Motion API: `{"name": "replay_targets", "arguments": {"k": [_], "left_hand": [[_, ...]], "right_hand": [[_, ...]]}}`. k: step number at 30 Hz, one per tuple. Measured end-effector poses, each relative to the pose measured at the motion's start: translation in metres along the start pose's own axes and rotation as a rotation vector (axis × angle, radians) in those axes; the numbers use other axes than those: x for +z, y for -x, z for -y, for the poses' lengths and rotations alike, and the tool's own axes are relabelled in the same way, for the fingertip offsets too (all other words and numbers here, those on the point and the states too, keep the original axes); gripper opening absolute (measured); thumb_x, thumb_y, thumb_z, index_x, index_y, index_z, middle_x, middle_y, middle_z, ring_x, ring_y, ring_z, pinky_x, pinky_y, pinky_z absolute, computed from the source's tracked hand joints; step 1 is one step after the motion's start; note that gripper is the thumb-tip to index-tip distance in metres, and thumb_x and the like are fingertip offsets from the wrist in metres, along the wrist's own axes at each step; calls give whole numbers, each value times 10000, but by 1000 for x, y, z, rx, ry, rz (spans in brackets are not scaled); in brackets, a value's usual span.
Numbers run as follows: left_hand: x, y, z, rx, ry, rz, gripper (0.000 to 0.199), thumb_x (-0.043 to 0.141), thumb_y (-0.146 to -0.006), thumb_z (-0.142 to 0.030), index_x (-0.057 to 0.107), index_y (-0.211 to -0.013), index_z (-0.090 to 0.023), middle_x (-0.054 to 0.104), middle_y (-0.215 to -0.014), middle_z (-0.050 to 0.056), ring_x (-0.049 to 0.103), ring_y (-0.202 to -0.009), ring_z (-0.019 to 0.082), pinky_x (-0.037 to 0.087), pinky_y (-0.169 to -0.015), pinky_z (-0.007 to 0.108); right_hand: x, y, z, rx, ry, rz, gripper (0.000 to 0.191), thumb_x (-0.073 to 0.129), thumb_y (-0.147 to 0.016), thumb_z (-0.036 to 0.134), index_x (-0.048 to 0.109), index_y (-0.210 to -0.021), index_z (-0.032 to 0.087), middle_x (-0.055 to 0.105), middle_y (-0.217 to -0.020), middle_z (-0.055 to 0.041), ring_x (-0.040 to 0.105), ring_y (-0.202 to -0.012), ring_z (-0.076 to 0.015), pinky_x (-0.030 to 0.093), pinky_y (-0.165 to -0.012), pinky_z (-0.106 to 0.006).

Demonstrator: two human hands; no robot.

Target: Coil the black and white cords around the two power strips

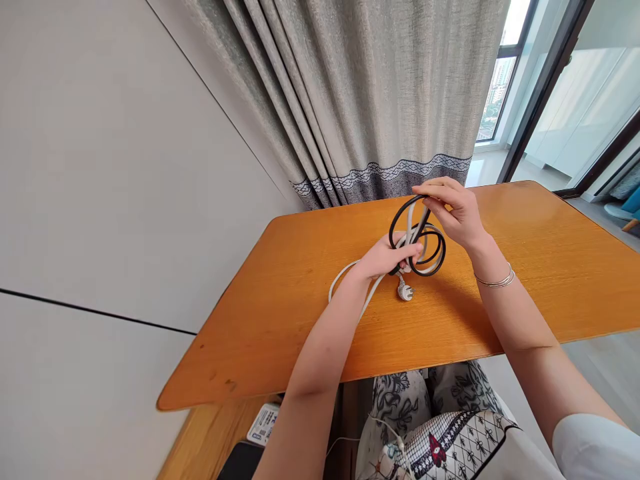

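Note:
Black and white cables (434,267) are looped together above the wooden table. My left hand (387,257) is closed around the lower part of the bundle, its thumb lying across the loops. At the top of the loops, my right hand (453,210) pinches the black cable between thumb and fingers. A white plug (405,291) with metal prongs hangs just below my left hand. One length of white cable (336,279) curves out to the left and passes behind my left forearm.
The wooden table (280,300) has rounded corners and a front edge close to my lap. A grey curtain (390,87) hangs behind it. A white box (263,424) and a dark object (241,461) lie below the table's front left.

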State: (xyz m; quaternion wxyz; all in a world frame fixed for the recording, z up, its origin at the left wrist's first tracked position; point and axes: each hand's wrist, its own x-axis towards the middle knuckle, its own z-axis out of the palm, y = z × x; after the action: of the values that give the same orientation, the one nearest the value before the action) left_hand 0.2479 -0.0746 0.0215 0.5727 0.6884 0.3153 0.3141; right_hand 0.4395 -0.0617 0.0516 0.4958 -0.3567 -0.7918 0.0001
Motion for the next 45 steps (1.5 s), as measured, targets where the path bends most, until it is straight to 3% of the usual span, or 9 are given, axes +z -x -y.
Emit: {"name": "replay_targets", "arguments": {"k": [6,11,15,19,25,33,37,40,45], "left_hand": [[1,4,1,-44,-51,34,325,857,-634,-374,650,-762,-158,577,-628,-24,505,-548,85,405,-505,208],[-8,5,0,-53,-72,83,279,827,-642,-327,642,-762,-156,611,-677,-6,525,-567,94,423,-505,214],[-21,4,1,-18,-26,82,249,792,-620,-315,648,-752,-161,612,-647,-9,508,-547,99,389,-489,217],[-30,4,0,-6,39,23,243,797,-569,-309,655,-703,-164,613,-618,-5,528,-569,120,419,-546,242],[-35,0,1,38,59,-77,347,845,-522,-240,701,-828,-164,672,-732,-10,594,-691,145,488,-702,267],[-46,-5,8,-41,-143,-97,343,832,-603,-366,694,-828,-146,690,-787,9,606,-727,163,492,-714,289],[-48,-4,10,-85,-338,-344,404,821,-647,-336,637,-959,-157,691,-857,36,639,-738,177,511,-697,295],[-42,1,3,46,-507,-517,521,799,-686,-234,554,-1143,-189,678,-1108,81,691,-942,214,545,-845,344],[-18,11,-16,246,-1024,-404,244,617,-829,-52,666,-1015,-202,525,-1498,134,515,-1392,295,421,-1138,486]], "right_hand": [[19,1,-5,132,-3,-56,268,496,-999,271,669,-1199,233,680,-1008,-77,611,-855,-191,517,-793,-335],[19,-1,-12,145,-50,53,213,521,-971,285,709,-974,186,731,-969,-86,658,-901,-208,507,-871,-350],[8,0,-15,144,-155,306,388,540,-977,425,703,-1241,192,713,-1282,-113,655,-1179,-253,474,-1049,-407],[9,4,-14,37,-62,474,879,830,-720,463,528,-1485,154,564,-1488,-181,556,-1338,-344,446,-1113,-483],[22,0,1,174,247,567,428,561,-889,181,689,-1291,111,731,-1213,-165,679,-1088,-295,487,-915,-375],[22,-3,2,318,415,582,296,560,-915,321,788,-980,144,769,-868,-129,673,-793,-248,356,-663,-309],[23,-3,3,406,456,568,376,557,-920,448,771,-828,153,730,-754,-135,624,-694,-231,295,-611,-317],[25,-3,4,482,407,551,411,562,-903,491,718,-707,166,643,-612,-85,548,-605,-191,274,-595,-311],[29,-1,0,608,182,503,357,605,-810,411,569,-551,168,468,-503,5,417,-544,-122,278,-564,-282]]}}
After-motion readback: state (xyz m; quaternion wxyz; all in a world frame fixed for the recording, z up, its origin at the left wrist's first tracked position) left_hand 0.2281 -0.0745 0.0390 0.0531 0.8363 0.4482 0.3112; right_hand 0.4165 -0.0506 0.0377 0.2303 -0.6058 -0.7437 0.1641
